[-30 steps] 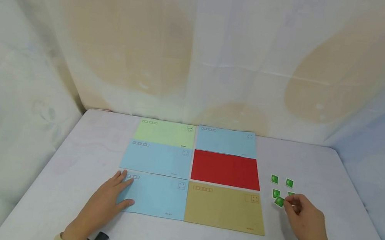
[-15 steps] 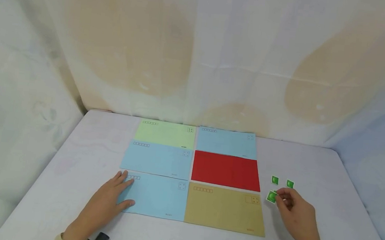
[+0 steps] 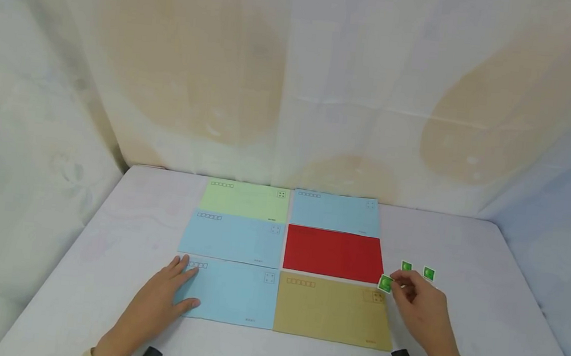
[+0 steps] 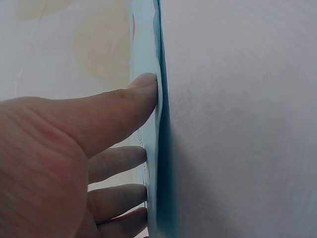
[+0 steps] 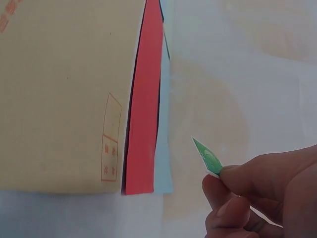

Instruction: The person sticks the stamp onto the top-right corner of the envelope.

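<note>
A small green stamp with a white border [image 3: 385, 283] is pinched between the thumb and index finger of my right hand [image 3: 422, 311]. It hovers by the upper right corner of the tan envelope [image 3: 329, 314], near the printed stamp box. The right wrist view shows the stamp [image 5: 208, 156] tilted, apart from the tan envelope [image 5: 64, 99]. My left hand [image 3: 152, 297] rests with spread fingers on the left end of the nearest light blue envelope [image 3: 235, 293]. In the left wrist view, its thumb and fingers [image 4: 116, 111] touch that envelope's edge.
Several envelopes form two columns: a green one [image 3: 244, 200], a blue one [image 3: 233, 239] below it, another blue [image 3: 336, 212] and a red one [image 3: 335, 254]. Two green stamps lie to the right, a left one [image 3: 406, 266] and a right one [image 3: 429, 273]. Curtains surround the table [image 3: 484, 312].
My right hand has moved left with the pinched stamp, from the loose stamps to the tan envelope's upper right corner. My left hand has stayed in place.
</note>
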Demonstrator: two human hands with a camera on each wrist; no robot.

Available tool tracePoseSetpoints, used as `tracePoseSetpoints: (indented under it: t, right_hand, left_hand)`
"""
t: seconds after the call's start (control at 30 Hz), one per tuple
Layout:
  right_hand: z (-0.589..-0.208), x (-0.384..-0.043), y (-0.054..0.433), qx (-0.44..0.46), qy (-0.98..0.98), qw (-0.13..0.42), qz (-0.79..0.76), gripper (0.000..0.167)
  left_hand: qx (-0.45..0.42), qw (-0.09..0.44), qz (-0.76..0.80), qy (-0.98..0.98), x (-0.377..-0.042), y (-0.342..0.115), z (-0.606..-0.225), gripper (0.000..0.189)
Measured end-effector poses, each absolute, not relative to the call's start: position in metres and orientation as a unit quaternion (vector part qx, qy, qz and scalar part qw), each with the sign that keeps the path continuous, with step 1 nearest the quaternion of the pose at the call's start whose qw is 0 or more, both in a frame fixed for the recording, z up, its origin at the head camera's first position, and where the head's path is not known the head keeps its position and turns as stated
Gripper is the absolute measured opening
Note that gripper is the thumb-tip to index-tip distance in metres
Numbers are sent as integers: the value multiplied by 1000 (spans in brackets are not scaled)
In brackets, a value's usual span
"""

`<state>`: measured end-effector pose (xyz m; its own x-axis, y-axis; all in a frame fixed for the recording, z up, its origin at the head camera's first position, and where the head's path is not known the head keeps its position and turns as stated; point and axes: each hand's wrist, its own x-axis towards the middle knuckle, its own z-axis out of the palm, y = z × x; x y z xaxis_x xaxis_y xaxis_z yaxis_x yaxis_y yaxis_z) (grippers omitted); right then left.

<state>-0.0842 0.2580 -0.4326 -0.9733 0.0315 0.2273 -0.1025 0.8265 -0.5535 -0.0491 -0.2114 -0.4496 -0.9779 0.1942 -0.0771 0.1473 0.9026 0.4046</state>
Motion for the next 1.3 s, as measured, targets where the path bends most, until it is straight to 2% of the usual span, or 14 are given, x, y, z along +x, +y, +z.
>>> tracePoseSetpoints:
  t: [0.9, 1.3]
  right_hand:
    - [-441, -94, 215, 74, -929, 124, 340, 17]
    - [-441, -96, 201, 82, -924, 99, 359, 17]
  left_hand:
    - [98, 46, 212, 971, -49, -211, -450, 67]
    - [99, 40, 213, 971, -49, -212, -451, 67]
